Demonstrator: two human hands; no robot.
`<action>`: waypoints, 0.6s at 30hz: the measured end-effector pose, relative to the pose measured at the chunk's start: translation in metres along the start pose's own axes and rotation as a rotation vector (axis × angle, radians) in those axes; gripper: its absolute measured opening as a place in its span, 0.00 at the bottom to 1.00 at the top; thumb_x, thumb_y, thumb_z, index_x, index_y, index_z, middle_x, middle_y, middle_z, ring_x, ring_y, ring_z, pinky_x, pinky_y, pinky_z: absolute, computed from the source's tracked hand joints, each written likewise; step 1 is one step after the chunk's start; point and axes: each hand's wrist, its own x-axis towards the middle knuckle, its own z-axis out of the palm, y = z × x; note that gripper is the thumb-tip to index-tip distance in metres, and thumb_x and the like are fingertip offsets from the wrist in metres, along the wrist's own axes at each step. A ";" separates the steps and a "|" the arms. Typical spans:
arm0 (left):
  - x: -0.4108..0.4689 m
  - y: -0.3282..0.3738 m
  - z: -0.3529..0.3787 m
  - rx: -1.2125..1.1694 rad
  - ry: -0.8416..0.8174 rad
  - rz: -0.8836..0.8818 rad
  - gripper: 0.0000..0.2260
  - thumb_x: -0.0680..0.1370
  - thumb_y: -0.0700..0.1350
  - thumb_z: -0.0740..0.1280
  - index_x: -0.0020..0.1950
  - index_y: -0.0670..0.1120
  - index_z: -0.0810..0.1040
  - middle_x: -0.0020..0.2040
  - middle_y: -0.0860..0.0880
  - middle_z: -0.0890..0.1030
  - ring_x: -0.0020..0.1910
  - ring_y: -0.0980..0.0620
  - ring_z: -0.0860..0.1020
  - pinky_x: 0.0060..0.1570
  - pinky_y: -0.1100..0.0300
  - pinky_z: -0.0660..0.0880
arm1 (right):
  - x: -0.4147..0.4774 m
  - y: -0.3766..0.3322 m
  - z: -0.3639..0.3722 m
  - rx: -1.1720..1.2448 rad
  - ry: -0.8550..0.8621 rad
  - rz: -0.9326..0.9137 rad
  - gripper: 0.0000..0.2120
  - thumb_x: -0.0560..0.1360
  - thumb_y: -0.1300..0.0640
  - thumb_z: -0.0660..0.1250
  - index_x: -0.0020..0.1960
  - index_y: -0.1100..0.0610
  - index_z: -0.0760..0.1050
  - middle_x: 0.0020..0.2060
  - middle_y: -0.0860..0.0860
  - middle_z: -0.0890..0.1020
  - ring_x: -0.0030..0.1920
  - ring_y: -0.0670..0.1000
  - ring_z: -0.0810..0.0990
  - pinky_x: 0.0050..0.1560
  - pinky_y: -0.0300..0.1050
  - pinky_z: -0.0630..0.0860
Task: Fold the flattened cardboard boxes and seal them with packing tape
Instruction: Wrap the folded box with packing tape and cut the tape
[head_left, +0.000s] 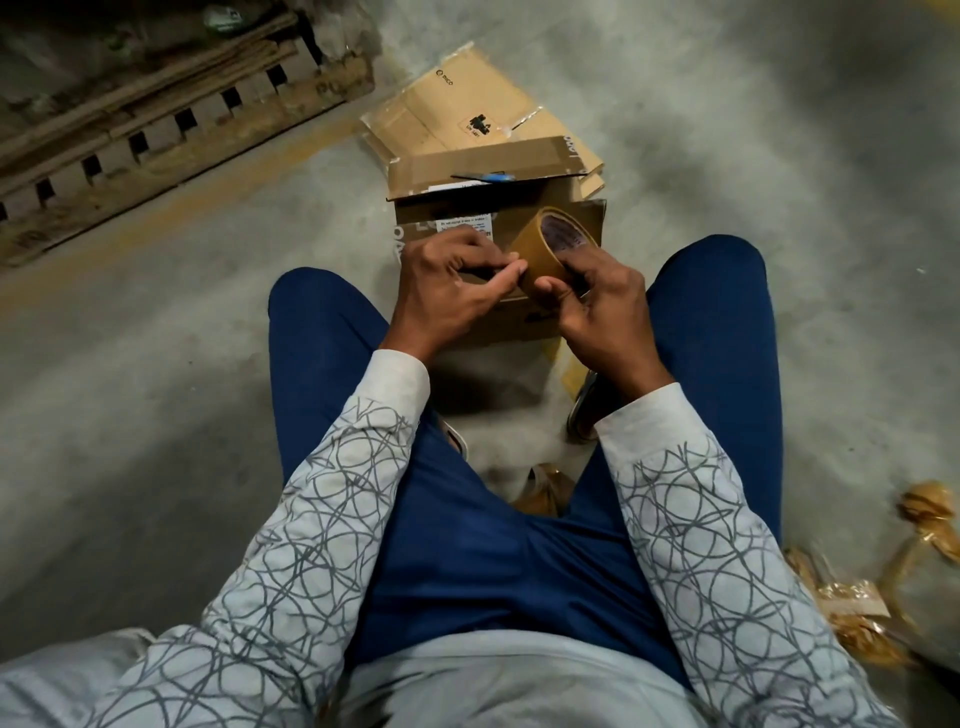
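Plainly the right hand (597, 306) grips the tape (540, 254) over the box (493, 166), steadying it. The left hand (457, 280) pinches at its edge, likely hunting the loose end.

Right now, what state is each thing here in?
Box: set up, far flap open.
Tape roll: held in both hands.
Right hand: grips the roll.
Left hand: pinches the roll's outer wrap.
Flat boxes: lying flat behind the box.
Tape scraps: crumpled.
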 end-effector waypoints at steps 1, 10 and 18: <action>0.000 -0.001 0.001 -0.001 -0.007 -0.008 0.08 0.75 0.47 0.75 0.47 0.42 0.87 0.43 0.48 0.84 0.41 0.56 0.82 0.39 0.58 0.81 | 0.000 0.001 0.000 -0.009 0.002 -0.007 0.12 0.76 0.58 0.71 0.58 0.61 0.82 0.57 0.57 0.84 0.57 0.55 0.81 0.58 0.51 0.79; 0.001 -0.003 0.009 -0.061 -0.021 -0.085 0.06 0.76 0.44 0.74 0.47 0.41 0.87 0.42 0.48 0.85 0.40 0.55 0.82 0.39 0.58 0.81 | -0.001 0.005 0.001 -0.020 -0.016 0.025 0.12 0.76 0.56 0.69 0.57 0.61 0.82 0.55 0.57 0.84 0.54 0.57 0.81 0.55 0.57 0.79; -0.009 -0.012 0.010 -0.194 -0.041 -0.206 0.06 0.74 0.43 0.76 0.48 0.41 0.87 0.42 0.48 0.86 0.41 0.51 0.83 0.44 0.49 0.81 | -0.002 0.007 0.002 -0.065 -0.073 0.027 0.17 0.76 0.49 0.65 0.56 0.61 0.82 0.53 0.57 0.84 0.54 0.58 0.81 0.53 0.60 0.78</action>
